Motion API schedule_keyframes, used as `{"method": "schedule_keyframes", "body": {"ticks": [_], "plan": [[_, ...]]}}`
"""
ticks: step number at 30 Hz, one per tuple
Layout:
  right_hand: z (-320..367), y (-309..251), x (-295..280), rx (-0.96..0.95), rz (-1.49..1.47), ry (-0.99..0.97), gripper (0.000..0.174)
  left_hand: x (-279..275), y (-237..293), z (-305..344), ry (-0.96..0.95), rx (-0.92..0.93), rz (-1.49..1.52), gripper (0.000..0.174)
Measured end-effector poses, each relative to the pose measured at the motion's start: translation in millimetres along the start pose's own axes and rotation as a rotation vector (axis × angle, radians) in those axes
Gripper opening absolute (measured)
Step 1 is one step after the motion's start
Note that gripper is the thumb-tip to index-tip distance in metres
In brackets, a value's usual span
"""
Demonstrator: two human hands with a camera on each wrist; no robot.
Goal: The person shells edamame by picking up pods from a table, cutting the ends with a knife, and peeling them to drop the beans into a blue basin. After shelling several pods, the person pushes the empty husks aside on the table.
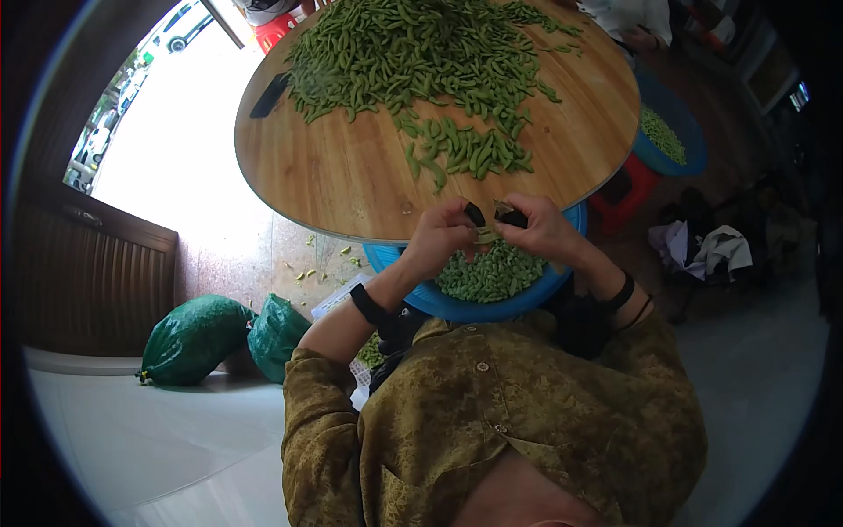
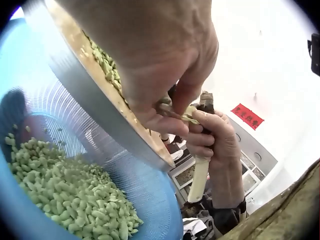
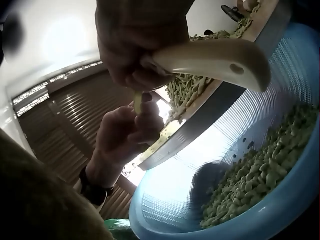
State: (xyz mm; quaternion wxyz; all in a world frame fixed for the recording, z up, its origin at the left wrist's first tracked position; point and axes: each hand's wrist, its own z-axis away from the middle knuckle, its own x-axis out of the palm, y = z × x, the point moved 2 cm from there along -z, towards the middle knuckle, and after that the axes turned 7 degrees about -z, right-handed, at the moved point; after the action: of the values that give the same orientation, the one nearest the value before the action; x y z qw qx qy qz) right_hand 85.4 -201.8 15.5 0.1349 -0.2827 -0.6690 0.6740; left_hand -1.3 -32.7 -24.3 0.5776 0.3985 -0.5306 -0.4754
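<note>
My left hand and right hand meet at the table's near edge, above a blue mesh basket of shelled green beans. Between finger and thumb, the left hand pinches a pale green bean pod. The right hand's fingers curl round a tool with a cream handle, which has a hole near its end; its working end is hidden by the hand. Black coverings show on a digit of each hand. The right hand's fingertips are right at the pod.
Unshelled pods are heaped on the round wooden table, beside a dark flat object. Another blue basin of beans stands beyond the right side. Green sacks lie on the floor at left, near a white basket.
</note>
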Motion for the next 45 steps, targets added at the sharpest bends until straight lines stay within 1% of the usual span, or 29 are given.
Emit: {"method": "schedule_keyframes", "body": {"ticks": [2, 3, 5, 6, 8, 9, 11, 12, 14, 15, 16, 17, 18, 19, 20, 22, 24, 26, 28, 32, 34, 35, 37, 38, 40, 41, 43, 44, 45], "plan": [[6, -9, -2, 0.034, -0.028, 0.020, 0.009, -4, -4, 1, -0.073, 0.024, -0.147, 0.024], [7, -10, -7, 0.034, -0.028, 0.021, 0.009, -3, -5, 2, -0.073, 0.024, -0.147, 0.024], [10, -9, -20, 0.066, 0.029, 0.052, 0.015, 4, -9, 11, -0.166, 0.134, -0.298, 0.025], [12, -10, -22, 0.066, 0.029, 0.052, 0.015, 7, -5, 14, -0.166, 0.134, -0.297, 0.025], [14, -10, -23, 0.182, -0.082, 0.049, 0.016, 16, 18, 25, -0.008, 0.422, -0.929, 0.023], [14, -10, -22, 0.181, -0.081, 0.048, 0.016, 21, 24, 28, -0.006, 0.423, -0.929, 0.023], [14, -8, -15, 0.132, -0.119, 0.035, 0.017, 26, 31, 35, 0.213, 0.431, -0.918, 0.023], [14, -9, -8, 0.131, -0.122, 0.035, 0.017, 25, 29, 38, 0.213, 0.429, -0.920, 0.023], [13, -12, 14, 0.169, -0.196, -0.069, 0.018, 20, 25, 40, 0.133, 0.440, -0.848, 0.019], [10, -6, 22, 0.141, -0.240, -0.108, 0.018, 15, 34, 45, 0.129, 0.445, -0.855, 0.019], [6, -4, 24, 0.134, -0.243, -0.105, 0.018, 9, 48, 55, 0.083, 0.492, -0.998, 0.016], [3, -2, 27, 0.164, -0.345, -0.106, 0.013, 0, 59, 65, 0.032, 0.533, -1.139, 0.014], [3, 2, 30, 0.197, -0.450, -0.106, 0.010, -16, 64, 73, 0.014, 0.376, -1.339, 0.012], [3, 10, 26, 0.239, -0.486, -0.099, 0.013, -30, 75, 84, -0.050, 0.173, -1.557, 0.010], [3, 19, 24, 0.231, -0.488, -0.095, 0.013, -52, 71, 91, -0.176, -0.019, -1.717, 0.013], [2, 31, 24, 0.351, -0.686, -0.043, 0.017, -60, 76, 84, -0.190, 0.036, -1.746, 0.017], [-1, 31, 24, 0.364, -0.706, -0.056, 0.018, -53, 79, 49, -0.021, 0.317, -1.676, 0.023], [-6, 28, 23, 0.375, -0.718, -0.065, 0.020, -54, 73, 6, 0.076, 0.548, -1.684, 0.025], [-4, 30, 23, 0.319, -0.745, 0.010, 0.022, -57, 61, -41, 0.064, 0.646, -1.682, 0.022], [-1, 27, 22, 0.269, -0.742, 0.048, 0.022, -71, 40, -62, 0.089, 0.688, -1.672, 0.015], [-1, 23, 20, 0.203, -0.682, 0.031, 0.021, -70, 48, -60, 0.260, 0.767, -1.653, 0.009], [-3, 24, 18, 0.197, -0.687, 0.041, 0.021, -69, 50, -59, 0.249, 0.775, -1.656, 0.009], [-7, 26, 17, 0.162, -0.728, 0.060, 0.020, -68, 53, -51, 0.278, 0.323, -1.034, 0.007], [-7, 24, 18, 0.157, -0.730, 0.068, 0.020, -61, 55, -45, 0.270, 0.327, -1.038, 0.007], [-10, 19, 21, 0.163, -0.880, 0.039, 0.020, -42, 55, -29, 0.144, 0.136, -0.481, 0.012], [-11, 18, 22, 0.161, -0.879, 0.046, 0.020, -29, 58, -20, 0.121, 0.099, -0.417, 0.016], [-10, 16, 25, 0.131, -0.904, -0.041, 0.027, -15, 54, -12, 0.107, 0.104, -0.379, 0.016], [-9, 15, 24, 0.135, -0.903, -0.040, 0.027, -12, 52, -10, 0.102, 0.107, -0.341, 0.017], [-8, 13, 24, 0.140, -0.989, -0.079, 0.024, -11, 47, -9, 0.108, 0.077, -0.254, 0.018]]}}
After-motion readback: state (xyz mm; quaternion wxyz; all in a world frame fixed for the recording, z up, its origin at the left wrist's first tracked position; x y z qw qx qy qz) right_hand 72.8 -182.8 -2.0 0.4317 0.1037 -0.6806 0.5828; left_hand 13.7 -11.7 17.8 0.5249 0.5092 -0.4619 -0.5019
